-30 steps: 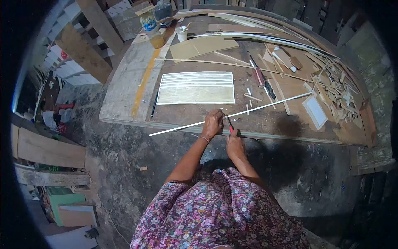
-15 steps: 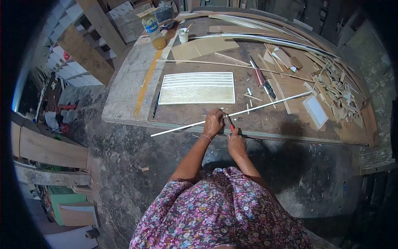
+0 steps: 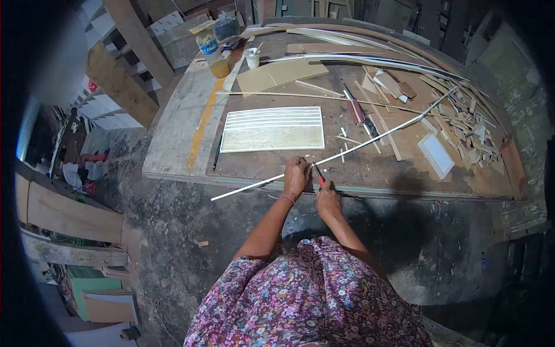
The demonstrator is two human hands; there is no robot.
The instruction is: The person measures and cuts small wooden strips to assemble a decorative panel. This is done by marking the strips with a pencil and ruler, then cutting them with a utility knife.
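A long, thin white strip [image 3: 248,187] runs slantwise across the front edge of the workbench, its left end sticking out past the edge. My left hand [image 3: 296,175] is closed on it near the middle. Just right of that, my right hand [image 3: 329,202] grips a slim red-handled tool [image 3: 321,180], its dark tip at the strip. Whether the tip is a blade I cannot make out. Beyond my hands lies a flat rectangular panel [image 3: 273,139] with white edging and several white strips along its far part.
The workbench [image 3: 173,144] holds a red-and-black tool [image 3: 356,110], a small white-framed piece [image 3: 436,155], and a heap of wood offcuts [image 3: 477,130] at right. A white cup [image 3: 252,58] and a bottle of amber liquid [image 3: 218,65] stand at the back left.
The strip's right part has swung farther back and now bows upward at its far end. Both hands stay close together around the same spot. My view has shifted slightly.
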